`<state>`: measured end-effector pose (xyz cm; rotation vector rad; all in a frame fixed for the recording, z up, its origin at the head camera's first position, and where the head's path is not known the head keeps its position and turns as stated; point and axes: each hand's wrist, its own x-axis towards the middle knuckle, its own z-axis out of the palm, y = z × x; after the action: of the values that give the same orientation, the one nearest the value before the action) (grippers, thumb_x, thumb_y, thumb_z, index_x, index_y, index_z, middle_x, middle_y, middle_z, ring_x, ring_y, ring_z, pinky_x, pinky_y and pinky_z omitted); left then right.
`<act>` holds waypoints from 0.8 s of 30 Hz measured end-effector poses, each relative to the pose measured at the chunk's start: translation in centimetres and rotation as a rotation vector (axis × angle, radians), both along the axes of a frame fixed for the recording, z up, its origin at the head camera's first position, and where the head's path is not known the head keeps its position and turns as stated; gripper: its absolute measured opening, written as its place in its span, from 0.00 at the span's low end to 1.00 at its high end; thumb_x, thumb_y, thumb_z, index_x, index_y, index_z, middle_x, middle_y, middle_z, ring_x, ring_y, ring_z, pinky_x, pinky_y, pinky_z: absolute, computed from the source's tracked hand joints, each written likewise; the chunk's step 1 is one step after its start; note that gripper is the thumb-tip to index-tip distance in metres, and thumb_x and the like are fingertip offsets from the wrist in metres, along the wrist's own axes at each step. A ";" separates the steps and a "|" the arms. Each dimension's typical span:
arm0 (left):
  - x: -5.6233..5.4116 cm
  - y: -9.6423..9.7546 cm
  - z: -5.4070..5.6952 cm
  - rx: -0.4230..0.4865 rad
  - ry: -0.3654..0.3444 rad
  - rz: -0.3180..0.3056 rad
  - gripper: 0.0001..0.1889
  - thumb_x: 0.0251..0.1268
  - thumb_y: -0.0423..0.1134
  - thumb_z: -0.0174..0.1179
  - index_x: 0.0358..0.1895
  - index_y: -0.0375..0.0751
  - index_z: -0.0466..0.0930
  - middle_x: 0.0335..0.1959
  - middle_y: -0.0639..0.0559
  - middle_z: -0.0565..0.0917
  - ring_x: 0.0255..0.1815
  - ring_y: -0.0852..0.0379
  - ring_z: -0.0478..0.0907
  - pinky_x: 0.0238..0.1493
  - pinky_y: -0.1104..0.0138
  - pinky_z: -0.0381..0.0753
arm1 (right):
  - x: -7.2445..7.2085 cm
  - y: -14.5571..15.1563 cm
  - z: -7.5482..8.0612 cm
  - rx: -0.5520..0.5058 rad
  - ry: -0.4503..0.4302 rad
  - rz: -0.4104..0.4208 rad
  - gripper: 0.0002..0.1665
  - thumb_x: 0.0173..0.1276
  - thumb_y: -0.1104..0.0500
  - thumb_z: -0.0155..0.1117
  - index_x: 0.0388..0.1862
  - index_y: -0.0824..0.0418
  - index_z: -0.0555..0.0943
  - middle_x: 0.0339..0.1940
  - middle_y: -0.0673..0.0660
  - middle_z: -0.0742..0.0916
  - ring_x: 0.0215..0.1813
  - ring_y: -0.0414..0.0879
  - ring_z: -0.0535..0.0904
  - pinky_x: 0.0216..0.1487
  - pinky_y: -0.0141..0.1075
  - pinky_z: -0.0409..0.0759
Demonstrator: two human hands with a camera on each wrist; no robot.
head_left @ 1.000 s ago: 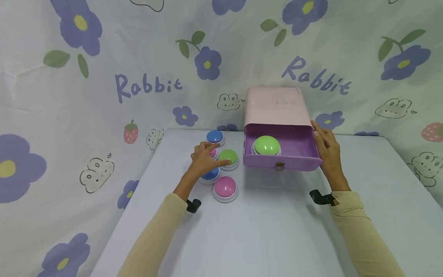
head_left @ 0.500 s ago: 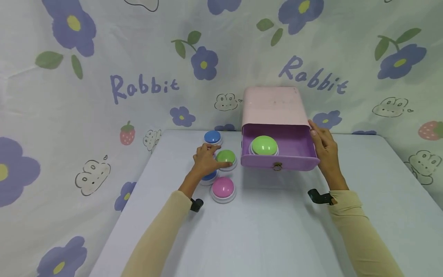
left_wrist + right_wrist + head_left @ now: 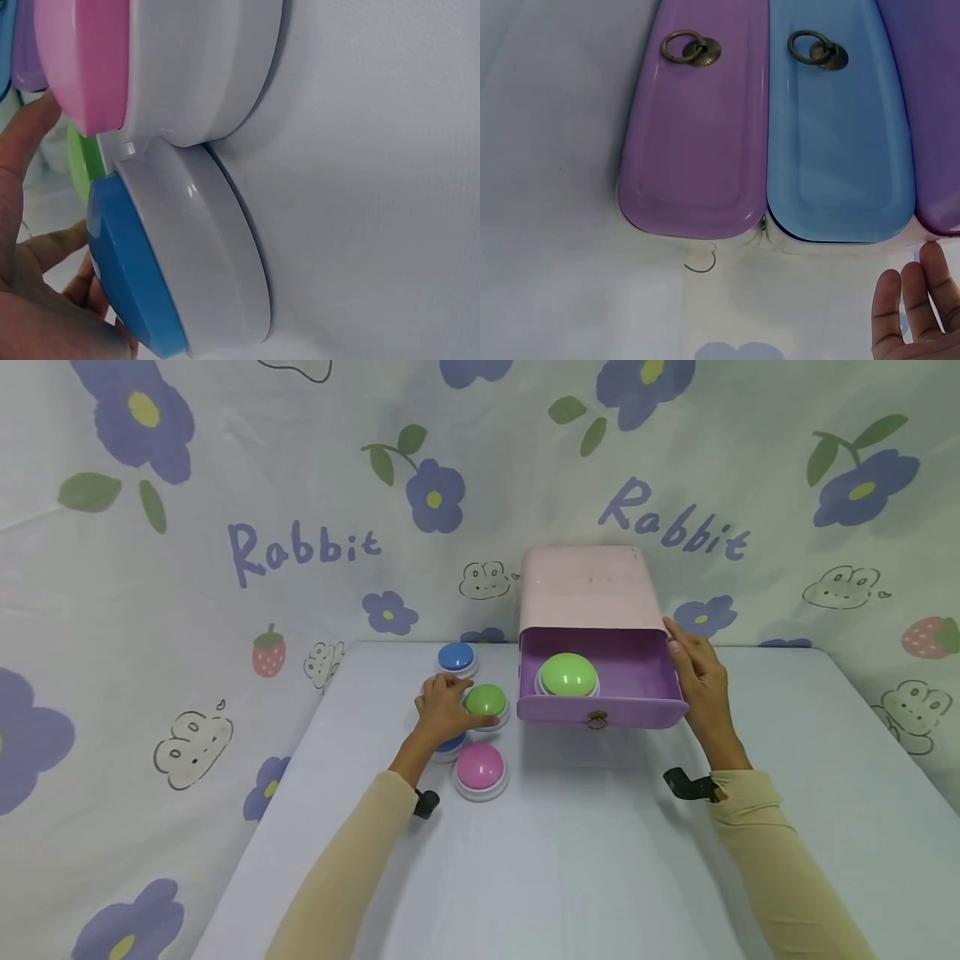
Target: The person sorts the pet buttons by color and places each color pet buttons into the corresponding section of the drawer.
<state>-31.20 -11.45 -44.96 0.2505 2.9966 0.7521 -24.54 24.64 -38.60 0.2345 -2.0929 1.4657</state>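
My left hand (image 3: 444, 708) grips a green domed buzzer (image 3: 486, 699) with a white base, thumb at its near side and fingers at its far side. The buzzer appears to stand on the table. A blue buzzer (image 3: 135, 262) lies partly under that hand, and a pink buzzer (image 3: 480, 767) sits nearer. Another blue buzzer (image 3: 456, 657) stands behind. My right hand (image 3: 701, 681) rests with extended fingers against the side of a pink drawer cabinet (image 3: 588, 585). Its top purple drawer (image 3: 637, 675) is pulled out, with a green buzzer (image 3: 568, 675) in its left part.
Below the pulled-out drawer, the cabinet has a closed blue drawer (image 3: 840, 142) and a closed purple drawer (image 3: 697, 142), each with a ring pull. A patterned cloth (image 3: 315, 468) hangs behind the white table (image 3: 525, 868).
My left hand has shifted slightly and drawn its fingers and thumb around the green buzzer. It now hides a pink buzzer seen before. My right hand stays on the cabinet; the head view pans slightly.
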 end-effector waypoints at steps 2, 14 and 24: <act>-0.1 0.1 -0.1 -0.007 0.008 -0.004 0.49 0.44 0.64 0.75 0.70 0.44 0.72 0.64 0.41 0.65 0.69 0.42 0.53 0.62 0.46 0.56 | 0.1 -0.1 0.2 0.003 -0.001 -0.003 0.22 0.80 0.58 0.51 0.69 0.60 0.75 0.50 0.44 0.79 0.49 0.35 0.70 0.47 0.28 0.65; 0.0 0.5 -1.1 -0.084 0.099 -0.024 0.44 0.45 0.62 0.76 0.64 0.37 0.78 0.63 0.43 0.67 0.68 0.43 0.55 0.62 0.47 0.56 | -1.9 1.6 -2.7 0.013 -0.027 -0.020 0.22 0.81 0.52 0.52 0.71 0.45 0.75 0.53 0.42 0.77 0.52 0.39 0.70 0.48 0.30 0.66; -0.2 0.6 -1.8 -0.095 0.107 -0.006 0.42 0.45 0.62 0.76 0.59 0.35 0.80 0.61 0.44 0.67 0.67 0.43 0.56 0.63 0.48 0.56 | -1.3 1.1 -2.1 0.012 -0.030 0.002 0.23 0.81 0.53 0.51 0.72 0.47 0.73 0.53 0.46 0.77 0.50 0.38 0.70 0.47 0.30 0.65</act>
<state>-31.41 -10.86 -46.74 0.3054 3.1195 0.6122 -25.85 25.79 -40.67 0.2204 -2.1260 1.4671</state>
